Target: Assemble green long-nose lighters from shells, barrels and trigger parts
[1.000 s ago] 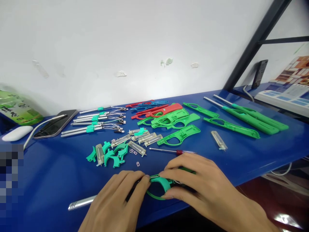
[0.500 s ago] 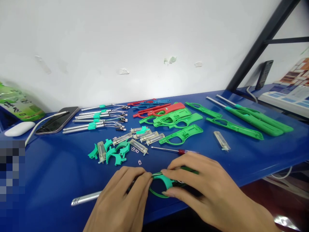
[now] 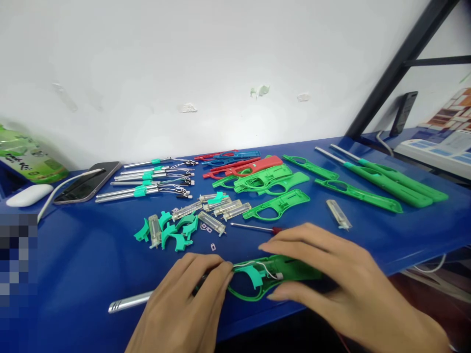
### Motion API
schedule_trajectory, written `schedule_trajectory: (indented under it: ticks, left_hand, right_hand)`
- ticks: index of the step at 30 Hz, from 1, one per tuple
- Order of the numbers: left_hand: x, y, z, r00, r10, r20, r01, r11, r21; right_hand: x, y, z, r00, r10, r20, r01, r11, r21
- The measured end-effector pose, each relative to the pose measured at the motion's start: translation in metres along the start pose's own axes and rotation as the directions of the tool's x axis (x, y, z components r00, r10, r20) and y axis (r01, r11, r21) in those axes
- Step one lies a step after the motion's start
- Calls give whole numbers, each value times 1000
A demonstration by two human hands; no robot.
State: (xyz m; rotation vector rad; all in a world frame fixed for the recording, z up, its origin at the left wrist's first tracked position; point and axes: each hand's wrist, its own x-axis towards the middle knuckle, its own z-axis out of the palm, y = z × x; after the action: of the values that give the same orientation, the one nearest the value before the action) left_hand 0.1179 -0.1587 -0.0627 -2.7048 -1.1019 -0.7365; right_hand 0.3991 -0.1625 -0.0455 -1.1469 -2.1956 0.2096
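A green lighter half-shell (image 3: 253,297) lies at the table's front edge, its hollow side up. Inside it sit a teal trigger (image 3: 254,275), white wires and a small cylindrical part (image 3: 278,276). My left hand (image 3: 187,299) is closed around the shell's front end, and its fingers hide that part. A silver lighter tube (image 3: 130,301) sticks out to the left from under this hand. Over the shell's rear half, my right hand (image 3: 324,274) is open, thumb and fingers apart; whether its fingertips touch the shell I cannot tell.
Beyond my hands lie several teal triggers (image 3: 177,242), clear fuel tanks (image 3: 212,223) and a screwdriver (image 3: 253,227). Wired metal tubes (image 3: 125,195) rest at the left, near a phone (image 3: 88,182). Green shells (image 3: 277,205) and assembled lighters (image 3: 390,184) lie toward the right.
My right hand has let go of the trigger and moved right, its fingers spreading. The trigger, wires and shell interior now show more. My left hand has stayed in place.
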Motion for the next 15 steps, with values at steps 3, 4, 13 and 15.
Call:
schedule_trajectory:
  ticks: [3, 4, 13, 15]
  left_hand:
    - [-4, -2, 0, 1000, -1, 22, 0, 999, 47]
    - [-5, -3, 0, 999, 13, 34, -15, 998, 64]
    - [10, 12, -9, 998, 42, 35, -45, 996, 81]
    - [16, 16, -13, 998, 43, 50, -47, 996, 79]
  right_hand:
    - [-1, 7, -12, 1000, -8, -7, 8, 1000, 23]
    - [-1, 8, -15, 1000, -18, 7, 18, 999, 32]
    - [-1, 15, -12, 987, -156, 48, 152, 984, 93]
    - [-3, 16, -11, 984, -175, 41, 171, 981, 95]
